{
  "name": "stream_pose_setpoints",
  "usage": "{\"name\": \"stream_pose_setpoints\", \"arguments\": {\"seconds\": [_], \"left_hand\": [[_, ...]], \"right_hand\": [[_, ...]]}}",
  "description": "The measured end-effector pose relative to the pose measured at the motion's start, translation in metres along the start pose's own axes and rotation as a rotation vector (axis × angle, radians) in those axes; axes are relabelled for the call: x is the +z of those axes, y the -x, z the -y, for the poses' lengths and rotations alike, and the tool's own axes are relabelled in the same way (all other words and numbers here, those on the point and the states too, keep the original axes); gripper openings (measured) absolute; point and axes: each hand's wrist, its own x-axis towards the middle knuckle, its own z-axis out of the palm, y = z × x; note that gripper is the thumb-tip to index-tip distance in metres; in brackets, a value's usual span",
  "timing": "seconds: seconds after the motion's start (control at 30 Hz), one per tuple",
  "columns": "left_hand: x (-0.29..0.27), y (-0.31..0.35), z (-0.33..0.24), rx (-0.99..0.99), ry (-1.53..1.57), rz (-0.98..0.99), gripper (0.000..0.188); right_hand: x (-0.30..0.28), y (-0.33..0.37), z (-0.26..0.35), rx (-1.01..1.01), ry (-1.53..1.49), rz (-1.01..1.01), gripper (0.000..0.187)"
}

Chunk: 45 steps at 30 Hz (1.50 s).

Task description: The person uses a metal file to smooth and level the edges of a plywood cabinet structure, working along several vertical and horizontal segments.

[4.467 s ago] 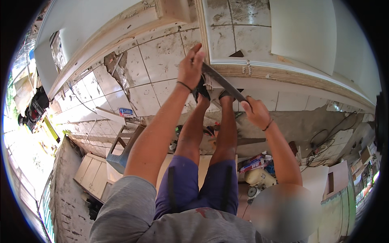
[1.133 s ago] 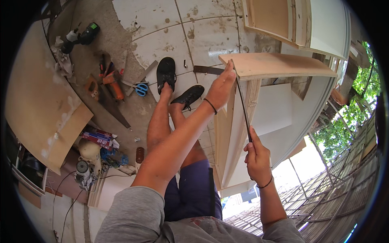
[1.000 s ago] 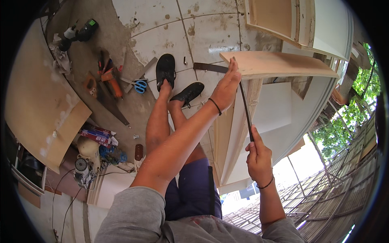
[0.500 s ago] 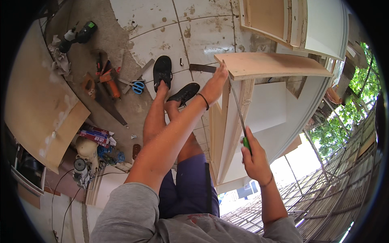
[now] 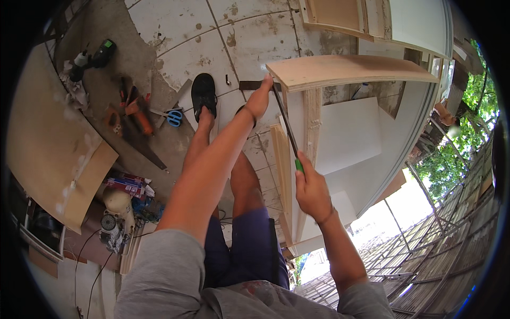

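A long metal file with a green handle lies against the left end of a plywood board. My right hand is closed round the handle. At the far end of the file my left hand pinches the blade near its tip, beside the board's corner; its fingertips are partly hidden. The board rests across the upright side of a wooden cabinet frame.
Blue-handled scissors, a handsaw, an orange power tool and a cordless drill lie on the floor at left. A plywood sheet stands farther left. Another cabinet is at the far right.
My right hand has pushed the file's handle forward and a little left, closer to the board. My left hand stays at the blade's far end. The whole view has shifted slightly.
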Motion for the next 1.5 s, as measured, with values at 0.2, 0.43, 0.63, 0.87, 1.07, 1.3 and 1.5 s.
{"name": "stream_pose_setpoints", "arguments": {"seconds": [0.2, 0.43, 0.63, 0.87, 1.07, 1.3, 1.5], "left_hand": [[0.025, 0.088, -0.028, 0.225, 0.185, -0.028, 0.084], [0.025, 0.009, -0.004, 0.092, 0.253, -0.046, 0.081], [0.031, 0.021, 0.004, 0.172, 0.407, 0.016, 0.081], [0.046, 0.054, -0.010, 0.252, 0.432, -0.072, 0.079], [0.008, -0.019, 0.007, -0.089, 0.276, -0.147, 0.075], [0.044, 0.067, 0.023, 0.263, 0.179, -0.223, 0.067], [0.028, 0.028, 0.066, 0.650, -0.170, -0.356, 0.073]], "right_hand": [[-0.045, 0.054, 0.045, 0.103, 0.081, 0.132, 0.054], [-0.006, 0.004, -0.008, 0.002, 0.127, 0.019, 0.053], [-0.005, 0.020, 0.008, 0.044, 0.074, 0.038, 0.052], [-0.030, 0.042, 0.026, 0.039, 0.212, 0.090, 0.057], [0.006, -0.005, 0.009, 0.080, 0.166, 0.099, 0.049], [-0.027, 0.044, 0.021, 0.077, 0.009, 0.171, 0.047], [-0.045, 0.081, 0.035, 0.069, 0.048, 0.143, 0.052]]}}
